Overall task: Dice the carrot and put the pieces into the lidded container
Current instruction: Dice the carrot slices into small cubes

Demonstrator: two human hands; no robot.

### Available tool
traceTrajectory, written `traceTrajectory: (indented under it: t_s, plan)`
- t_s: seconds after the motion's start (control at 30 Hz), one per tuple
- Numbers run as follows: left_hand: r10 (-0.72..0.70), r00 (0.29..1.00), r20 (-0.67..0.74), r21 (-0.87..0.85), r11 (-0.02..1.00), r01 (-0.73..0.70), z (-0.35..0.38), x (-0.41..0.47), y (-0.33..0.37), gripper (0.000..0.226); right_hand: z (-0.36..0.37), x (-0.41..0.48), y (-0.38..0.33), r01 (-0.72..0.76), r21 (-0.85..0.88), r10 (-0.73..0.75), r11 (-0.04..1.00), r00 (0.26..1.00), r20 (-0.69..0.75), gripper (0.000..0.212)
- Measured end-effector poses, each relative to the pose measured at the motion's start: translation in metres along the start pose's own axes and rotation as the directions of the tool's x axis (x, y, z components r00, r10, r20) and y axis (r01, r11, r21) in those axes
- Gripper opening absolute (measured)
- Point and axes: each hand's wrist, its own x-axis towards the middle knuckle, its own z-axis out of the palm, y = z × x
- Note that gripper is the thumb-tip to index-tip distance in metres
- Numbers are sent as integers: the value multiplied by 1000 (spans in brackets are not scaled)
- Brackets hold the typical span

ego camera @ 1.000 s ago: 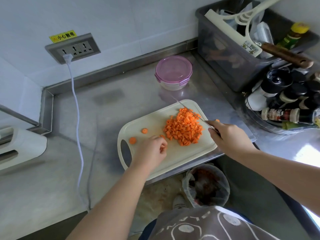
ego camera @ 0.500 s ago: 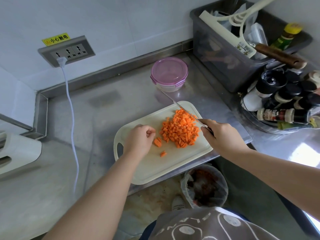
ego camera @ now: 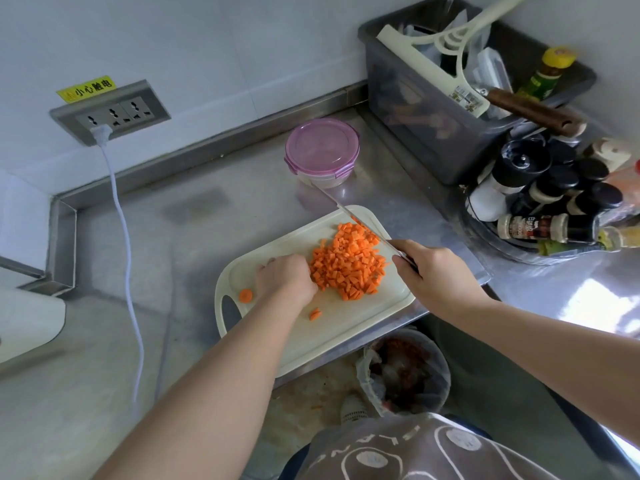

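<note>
A pile of diced carrot (ego camera: 349, 261) lies on the cream cutting board (ego camera: 311, 341). My left hand (ego camera: 284, 278) rests against the pile's left side with its fingers curled down and their tips hidden. One round carrot slice (ego camera: 246, 295) lies near the board's handle hole. Two small carrot bits (ego camera: 315, 314) lie in front of that hand. My right hand (ego camera: 436, 271) grips the handle of a knife (ego camera: 346, 213), whose blade runs along the pile's right edge toward the back. The round container with a pink lid (ego camera: 322, 150) stands closed behind the board.
A grey bin of utensils (ego camera: 433, 133) and a tray of spice bottles (ego camera: 554, 202) crowd the right side. A white cable (ego camera: 128, 237) hangs from the wall socket across the steel counter. A lined waste bin (ego camera: 405, 372) sits on the floor below the counter edge.
My left hand has moved from the board's front to the left side of the pile, bringing loose pieces closer. The knife hand has barely shifted.
</note>
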Motion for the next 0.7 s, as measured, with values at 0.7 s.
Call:
traceTrajectory:
  t_s: [0.7]
  plan:
    - [364,923,-120,-372,846,-382,33,-46,-31,17,6,-8,-14,18,22,-19,1000,999,48,33]
